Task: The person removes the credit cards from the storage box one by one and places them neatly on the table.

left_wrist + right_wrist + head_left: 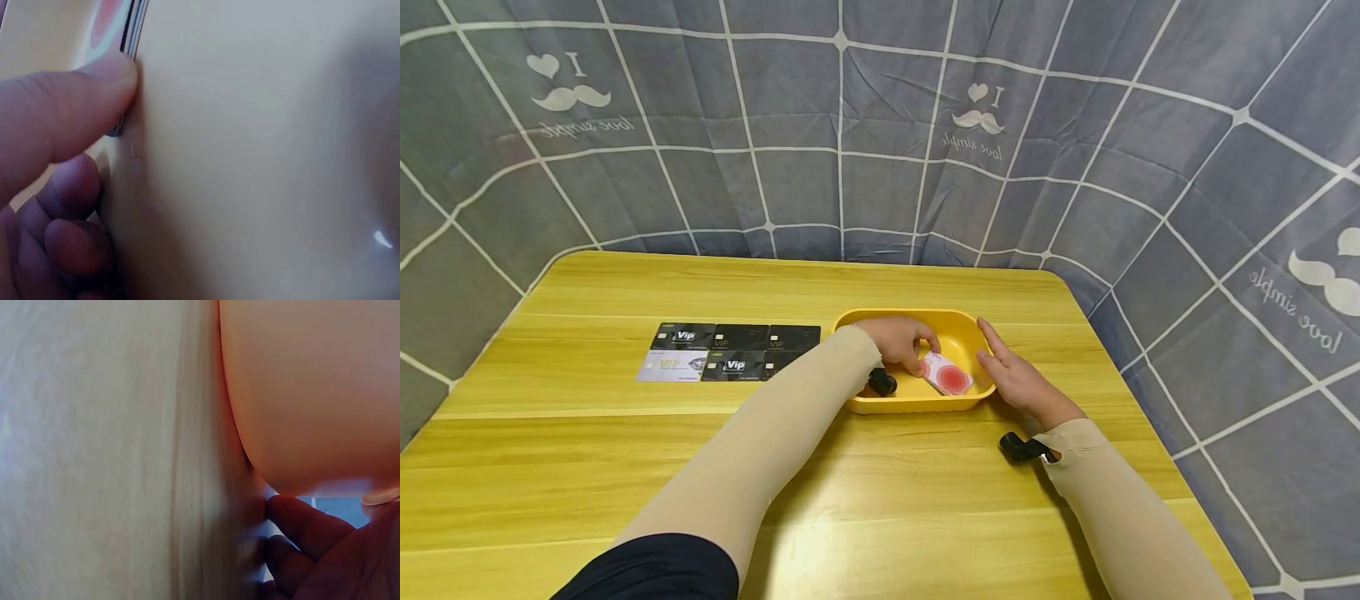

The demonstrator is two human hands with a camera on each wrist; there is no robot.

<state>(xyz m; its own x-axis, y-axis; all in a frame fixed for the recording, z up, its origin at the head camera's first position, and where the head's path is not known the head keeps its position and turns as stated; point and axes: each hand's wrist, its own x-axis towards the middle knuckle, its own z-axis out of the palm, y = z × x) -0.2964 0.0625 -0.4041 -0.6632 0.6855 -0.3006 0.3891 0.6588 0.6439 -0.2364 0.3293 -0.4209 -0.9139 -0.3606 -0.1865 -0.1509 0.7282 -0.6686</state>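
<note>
Inside a yellow plastic bin (917, 405) lies a small stack of cards (950, 379), the top one white with red circles. My left hand (891, 340) reaches into the bin and pinches the stack near its left end. In the left wrist view the thumb (103, 78) presses the edge of the stacked cards (132, 28); the other fingertips are curled below. My right hand (1026, 383) holds the bin's right end, thumb at the rim and fingers along the outer wall. The right wrist view shows its fingers (306, 528) against the bin (312, 412).
Left of the bin, several black and silver VIP cards (730, 365) lie in two rows on the wooden table (625, 467); my left forearm hides part of them. A grey checked curtain (880, 125) hangs behind and beside the table. Black wrist cameras (1021, 447) sit by both hands.
</note>
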